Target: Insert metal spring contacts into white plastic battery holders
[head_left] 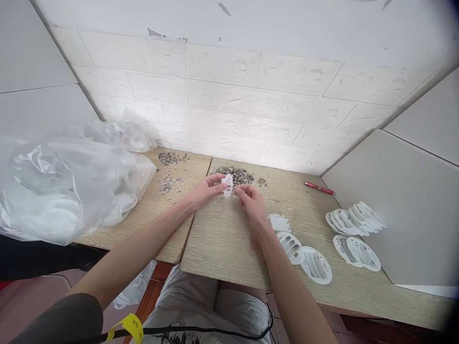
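Note:
My left hand (210,190) grips a small white oval plastic battery case (228,187) by its edge, thumb on the near face, and holds it tilted up above the table. Close to its right side, my right hand (250,198) has thumb and forefinger pinched together. Whatever sits in that pinch is too small to make out. Just behind both hands lies a pile of small metal pieces (242,176), partly hidden by the left hand and the case. More white battery cases (291,247) lie beside my right forearm, some with metal contacts showing in their slots.
Stacked white cases (353,220) stand at the right by a grey panel (405,200). A red pen-like stick (319,188) lies behind them. Smaller heaps of metal pieces (170,183) and a large clear plastic bag (68,186) are on the left. A white brick-patterned wall (229,100) closes the back.

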Action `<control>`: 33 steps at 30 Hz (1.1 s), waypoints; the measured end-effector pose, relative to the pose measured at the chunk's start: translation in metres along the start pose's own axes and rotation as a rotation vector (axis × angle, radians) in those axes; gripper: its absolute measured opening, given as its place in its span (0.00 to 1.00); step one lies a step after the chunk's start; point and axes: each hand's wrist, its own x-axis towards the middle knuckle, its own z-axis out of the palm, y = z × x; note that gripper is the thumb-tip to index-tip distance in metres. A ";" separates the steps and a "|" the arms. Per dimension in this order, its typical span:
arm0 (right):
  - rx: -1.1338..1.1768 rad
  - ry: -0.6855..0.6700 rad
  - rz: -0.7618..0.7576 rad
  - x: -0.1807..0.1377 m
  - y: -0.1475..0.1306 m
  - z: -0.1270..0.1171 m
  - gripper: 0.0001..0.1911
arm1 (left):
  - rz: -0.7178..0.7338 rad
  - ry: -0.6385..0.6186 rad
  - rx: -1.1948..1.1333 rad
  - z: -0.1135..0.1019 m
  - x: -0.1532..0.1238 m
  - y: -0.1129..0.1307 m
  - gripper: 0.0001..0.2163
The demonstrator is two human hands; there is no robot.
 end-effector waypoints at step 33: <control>-0.167 0.151 -0.091 -0.002 0.000 0.002 0.13 | 0.007 -0.049 0.315 0.015 -0.012 0.004 0.21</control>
